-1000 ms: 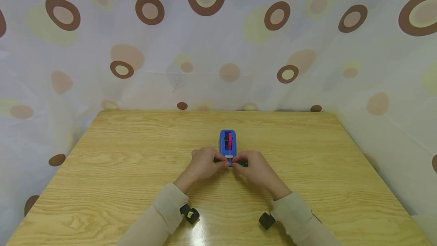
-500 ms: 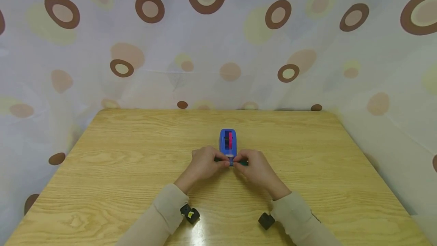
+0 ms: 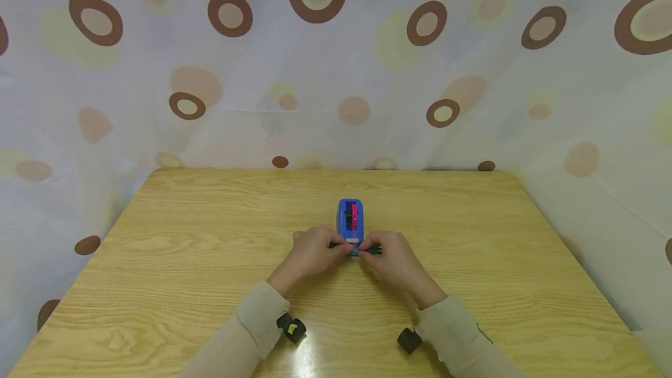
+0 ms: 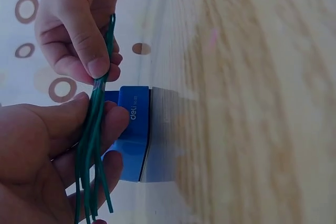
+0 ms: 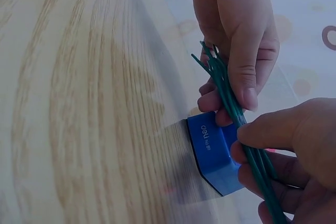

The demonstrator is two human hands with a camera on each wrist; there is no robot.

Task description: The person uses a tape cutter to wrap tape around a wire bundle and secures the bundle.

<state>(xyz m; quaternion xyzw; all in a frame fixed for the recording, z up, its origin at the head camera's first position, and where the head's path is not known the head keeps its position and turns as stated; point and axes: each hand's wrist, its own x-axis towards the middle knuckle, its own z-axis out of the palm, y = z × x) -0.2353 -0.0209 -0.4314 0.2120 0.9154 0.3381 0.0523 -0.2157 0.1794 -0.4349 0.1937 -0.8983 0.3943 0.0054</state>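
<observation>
Both hands meet in front of a blue tape dispenser (image 3: 343, 223) with a pink-red core (image 3: 354, 216). My left hand (image 3: 315, 251) pinches a bundle of thin green strands (image 4: 93, 124), its thumb and fingers on opposite sides. Right beside it my right hand (image 3: 396, 256) also pinches the bundle, thumb near the middle. A short piece of clear tape (image 4: 98, 84) wraps the strands between the two thumbs. In the left wrist view loose strand ends hang past the left fingers. The right wrist view shows the bundle running slanted before the dispenser's blue front (image 5: 212, 153).
The light wooden table (image 3: 210, 220) stretches around the hands. A patterned cloth (image 3: 336, 63) with brown rings rises behind it and along its sides. Small black devices, one at each cuff, sit at the left wrist (image 3: 291, 328) and the right wrist (image 3: 409, 340).
My left thumb has shifted slightly up over the bundle. Both hands otherwise stay in place, holding the strands, and the dispenser has not moved.
</observation>
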